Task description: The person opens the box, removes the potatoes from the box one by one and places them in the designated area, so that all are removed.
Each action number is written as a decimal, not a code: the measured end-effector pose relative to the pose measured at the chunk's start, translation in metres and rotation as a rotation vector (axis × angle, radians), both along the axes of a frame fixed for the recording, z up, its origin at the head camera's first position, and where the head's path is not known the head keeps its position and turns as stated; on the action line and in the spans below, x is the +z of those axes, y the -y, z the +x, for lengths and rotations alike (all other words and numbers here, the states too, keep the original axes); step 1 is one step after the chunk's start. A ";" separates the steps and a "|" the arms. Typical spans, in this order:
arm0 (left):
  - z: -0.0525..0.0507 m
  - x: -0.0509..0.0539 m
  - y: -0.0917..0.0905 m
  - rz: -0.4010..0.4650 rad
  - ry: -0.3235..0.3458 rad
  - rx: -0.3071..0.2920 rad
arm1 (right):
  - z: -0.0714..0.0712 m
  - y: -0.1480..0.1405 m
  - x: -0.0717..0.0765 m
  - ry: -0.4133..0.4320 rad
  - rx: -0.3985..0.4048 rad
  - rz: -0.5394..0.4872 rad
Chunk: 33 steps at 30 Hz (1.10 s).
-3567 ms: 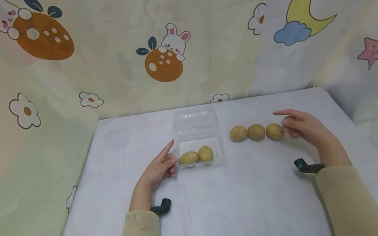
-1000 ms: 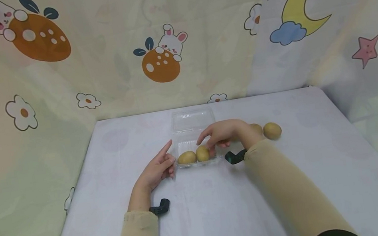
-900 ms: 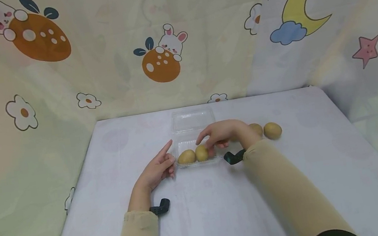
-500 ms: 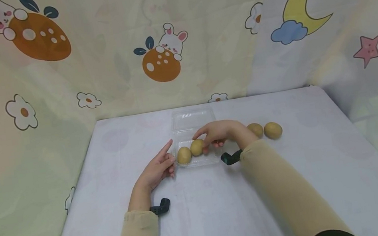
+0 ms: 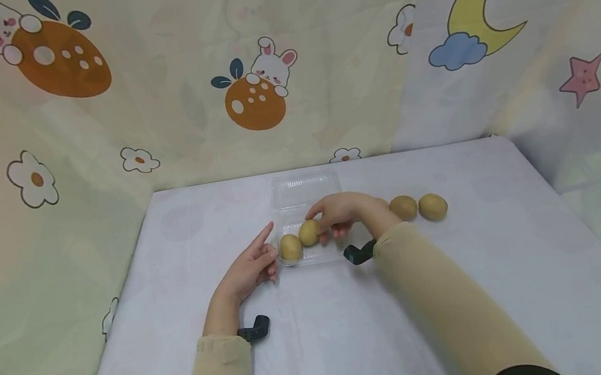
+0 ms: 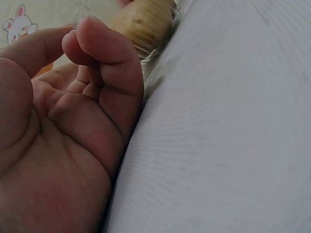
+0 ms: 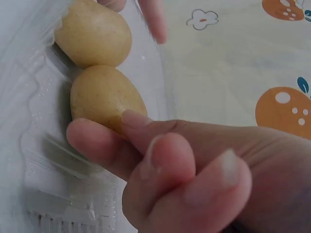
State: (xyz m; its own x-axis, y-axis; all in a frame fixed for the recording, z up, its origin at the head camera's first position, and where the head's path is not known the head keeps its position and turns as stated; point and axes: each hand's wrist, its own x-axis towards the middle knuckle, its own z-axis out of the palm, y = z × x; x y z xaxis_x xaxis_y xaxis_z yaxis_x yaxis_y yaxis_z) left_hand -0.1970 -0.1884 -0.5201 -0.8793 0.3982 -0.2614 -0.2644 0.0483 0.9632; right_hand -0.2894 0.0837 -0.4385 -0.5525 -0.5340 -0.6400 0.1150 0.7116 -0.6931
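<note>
Two small yellow potatoes lie in the base of an open clear plastic box [image 5: 322, 259]. My right hand [image 5: 338, 211] reaches into the box from the right. Its thumb and a finger pinch the right-hand potato [image 7: 104, 97]. The other potato [image 5: 290, 248] touches it, at the box's left front corner. My left hand [image 5: 248, 268] is at the box's left side with the index finger straight and the other fingers curled. In the left wrist view, the thumb and fingertips come together at the box's thin rim and seem to pinch it.
Right of the box stands a row of potatoes: one [image 5: 403, 207], another [image 5: 433, 207] at the end, and a third mostly hidden behind my right wrist. The box's lid [image 5: 305, 189] lies folded back. A patterned cloth [image 5: 179, 102] hangs behind the white table [image 5: 322, 338].
My right hand has come from the row's right end into the box. It has moved the right-hand potato left and back, and the left one has turned. My left hand has stayed.
</note>
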 end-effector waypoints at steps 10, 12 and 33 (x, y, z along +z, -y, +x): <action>0.000 0.000 0.000 0.004 -0.004 -0.002 | 0.002 0.003 -0.003 -0.006 0.008 0.058; 0.000 0.000 -0.001 0.002 -0.002 -0.002 | 0.003 0.003 -0.002 0.007 0.010 0.063; 0.000 0.002 -0.001 -0.002 -0.005 -0.002 | 0.003 0.005 0.003 0.030 -0.003 0.100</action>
State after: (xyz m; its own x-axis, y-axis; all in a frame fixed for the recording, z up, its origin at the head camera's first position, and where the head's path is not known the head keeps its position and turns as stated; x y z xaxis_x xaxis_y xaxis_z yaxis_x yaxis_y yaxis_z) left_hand -0.1968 -0.1878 -0.5183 -0.8798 0.3994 -0.2576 -0.2594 0.0505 0.9644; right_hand -0.2867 0.0784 -0.4357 -0.5341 -0.4651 -0.7060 0.1370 0.7764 -0.6152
